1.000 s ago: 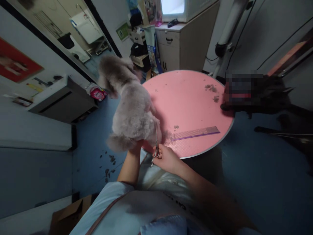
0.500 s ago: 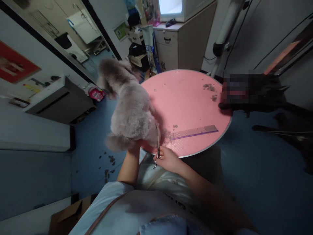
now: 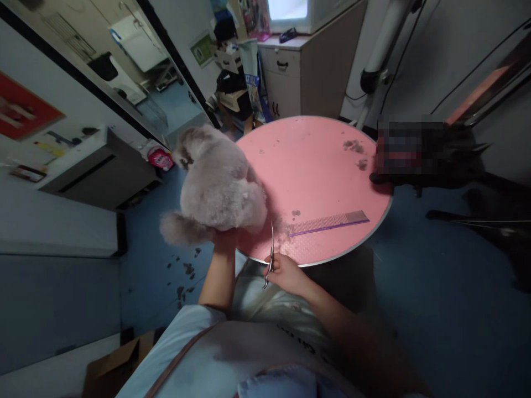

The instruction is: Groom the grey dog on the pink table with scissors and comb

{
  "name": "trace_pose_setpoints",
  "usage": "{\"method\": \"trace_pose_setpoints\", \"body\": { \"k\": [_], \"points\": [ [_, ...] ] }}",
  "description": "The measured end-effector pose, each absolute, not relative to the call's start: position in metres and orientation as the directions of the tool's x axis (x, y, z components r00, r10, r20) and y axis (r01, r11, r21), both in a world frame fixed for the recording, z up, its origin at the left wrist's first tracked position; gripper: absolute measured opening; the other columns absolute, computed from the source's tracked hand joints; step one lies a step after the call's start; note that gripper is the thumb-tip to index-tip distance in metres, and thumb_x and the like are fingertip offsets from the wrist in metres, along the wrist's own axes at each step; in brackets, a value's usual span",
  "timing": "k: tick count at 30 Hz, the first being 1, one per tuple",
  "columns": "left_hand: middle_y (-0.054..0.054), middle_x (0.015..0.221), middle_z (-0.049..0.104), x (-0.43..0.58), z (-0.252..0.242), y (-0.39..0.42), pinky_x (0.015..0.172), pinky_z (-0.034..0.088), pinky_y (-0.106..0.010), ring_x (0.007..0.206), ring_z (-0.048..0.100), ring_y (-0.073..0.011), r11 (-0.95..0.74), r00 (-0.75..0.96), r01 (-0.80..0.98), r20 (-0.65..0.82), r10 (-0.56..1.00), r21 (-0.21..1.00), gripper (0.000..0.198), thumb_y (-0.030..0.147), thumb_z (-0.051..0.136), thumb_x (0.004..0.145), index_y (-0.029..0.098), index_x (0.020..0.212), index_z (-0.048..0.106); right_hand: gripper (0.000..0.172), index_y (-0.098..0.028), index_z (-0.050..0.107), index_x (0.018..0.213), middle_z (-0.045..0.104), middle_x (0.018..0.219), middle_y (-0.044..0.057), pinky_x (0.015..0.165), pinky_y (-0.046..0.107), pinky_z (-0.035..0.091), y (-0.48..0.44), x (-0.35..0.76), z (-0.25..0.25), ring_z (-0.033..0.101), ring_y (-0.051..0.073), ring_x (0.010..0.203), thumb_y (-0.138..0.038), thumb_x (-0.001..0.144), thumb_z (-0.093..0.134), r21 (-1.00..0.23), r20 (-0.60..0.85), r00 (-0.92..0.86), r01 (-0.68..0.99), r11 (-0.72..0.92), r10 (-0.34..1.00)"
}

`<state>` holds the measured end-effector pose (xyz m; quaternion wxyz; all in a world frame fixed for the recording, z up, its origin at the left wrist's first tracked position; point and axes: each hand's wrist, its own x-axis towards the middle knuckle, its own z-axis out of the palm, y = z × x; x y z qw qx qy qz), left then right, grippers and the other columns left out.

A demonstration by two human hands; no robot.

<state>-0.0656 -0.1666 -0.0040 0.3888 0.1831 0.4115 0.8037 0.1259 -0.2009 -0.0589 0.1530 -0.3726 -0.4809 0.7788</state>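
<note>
Two hands are in my view. My left hand (image 3: pixel 224 239) is pressed against the rear of the grey dog (image 3: pixel 218 185), just beside the tail. Its fingers are lost in the fur, so I cannot tell if the grip is closed on something or only resting there. My right hand (image 3: pixel 286 273) has its grip closed around the handles of the scissors (image 3: pixel 271 246). The blades point up and away from me as one thin line (they look slightly curved), with the tips near the dog's hind side. The dog is at the left edge of the round pink table (image 3: pixel 327 166), its head turned away from me. A purple comb (image 3: pixel 328 223) lies flat on the table, to the right of the scissors and apart from them. Small tufts of cut fur (image 3: pixel 354 146) lie near the far edge, and more lie on the blue floor (image 3: pixel 415 309).
</note>
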Motion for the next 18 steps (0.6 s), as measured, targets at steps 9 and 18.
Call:
{"method": "trace_pose_setpoints", "body": {
  "k": [9, 18],
  "points": [
    [0.002, 0.146, 0.048, -0.077, 0.003, -0.158, 0.105, 0.047, -0.043, 0.14, 0.038, -0.0297, -0.568, -0.686, -0.431, 0.154, 0.711, 0.701, 0.061, 0.067, 0.063, 0.068, 0.029, 0.115, 0.069, 0.018, -0.018, 0.061, 0.081, 0.069, 0.08, 0.008, 0.069, 0.031, 0.048, -0.173, 0.182, -0.03, 0.067, 0.022, 0.076, -0.035, 0.083, 0.056, -0.878, -0.377, -0.496, 0.46, -0.132, 0.782],
    [-0.003, 0.129, 0.062, -0.118, 0.027, -0.145, 0.105, 0.046, -0.036, 0.129, 0.05, -0.022, -0.672, -0.722, -0.412, 0.23, 0.653, 0.616, 0.049, 0.05, 0.034, 0.094, 0.022, 0.118, 0.067, 0.052, -0.007, 0.068, 0.112, 0.069, 0.111, 0.027, 0.084, 0.042, 0.049, -0.064, 0.207, -0.011, 0.065, 0.036, 0.106, -0.052, 0.092, 0.051, -0.105, -0.424, -0.141, 0.989, 0.106, 0.895]
  ]
}}
